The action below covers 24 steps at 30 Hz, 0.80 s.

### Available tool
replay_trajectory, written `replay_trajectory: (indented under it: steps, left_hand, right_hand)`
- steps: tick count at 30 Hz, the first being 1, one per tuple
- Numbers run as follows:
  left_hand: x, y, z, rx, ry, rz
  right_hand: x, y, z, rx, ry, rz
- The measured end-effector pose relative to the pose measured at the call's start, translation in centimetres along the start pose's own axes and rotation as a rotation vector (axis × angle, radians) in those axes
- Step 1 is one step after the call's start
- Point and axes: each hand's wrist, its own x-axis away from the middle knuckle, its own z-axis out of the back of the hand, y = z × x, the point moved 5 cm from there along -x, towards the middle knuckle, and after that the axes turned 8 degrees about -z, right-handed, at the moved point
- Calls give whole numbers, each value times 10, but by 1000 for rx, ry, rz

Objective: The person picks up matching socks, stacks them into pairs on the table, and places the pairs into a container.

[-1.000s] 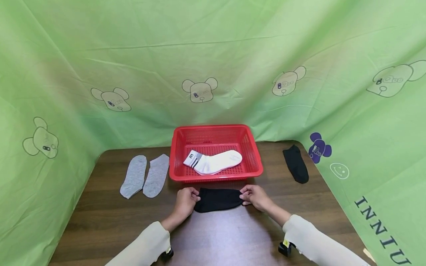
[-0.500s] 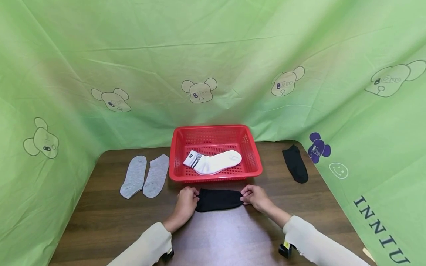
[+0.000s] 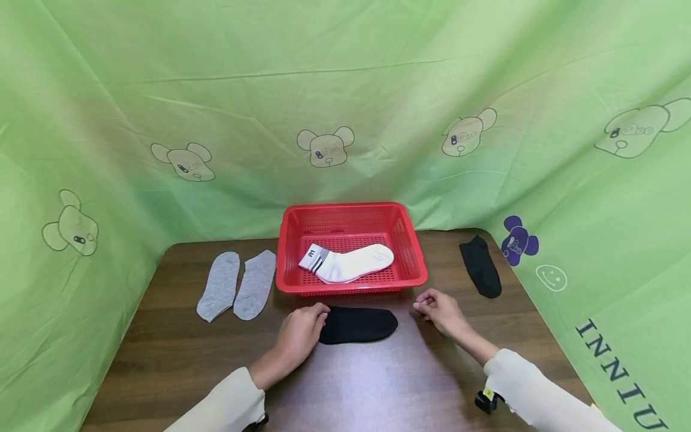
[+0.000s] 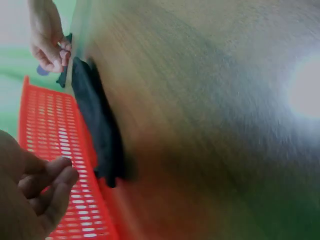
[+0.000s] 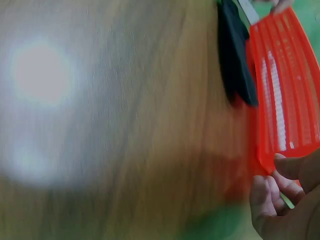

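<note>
A black sock (image 3: 358,325) lies flat and lengthwise on the table, just in front of the red basket. At its left end is my left hand (image 3: 300,330), which overlaps the cuff in the head view. The left wrist view shows a gap between the loosely curled left fingers (image 4: 62,182) and the black sock (image 4: 100,125). Off the sock's right end hovers my right hand (image 3: 442,312), fingers loosely bent and holding nothing. In the right wrist view the right fingers (image 5: 262,197) are well apart from the sock (image 5: 234,55).
The red basket (image 3: 351,289) stands at the back middle with white striped socks (image 3: 351,264) inside. Two grey socks (image 3: 218,285) lie left of it. Another black sock (image 3: 480,267) is on the right, near the table's edge. Green cloth (image 3: 345,90) hangs around the table.
Both hands were pinching the ends of the black sock. They have let go; the right hand moved right and away, the left shifted slightly. The sock stays flat on the table.
</note>
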Motion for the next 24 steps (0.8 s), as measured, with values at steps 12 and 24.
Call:
replay_trajectory:
  steps: [12, 24]
  left_hand:
    - [-10, -14, 51, -109, 251, -234]
    - [-8, -31, 46, -128, 140, -225]
  right_hand:
    - [-29, 29, 78, 317, 317, 153]
    - [-57, 82, 134, 550, 359, -154]
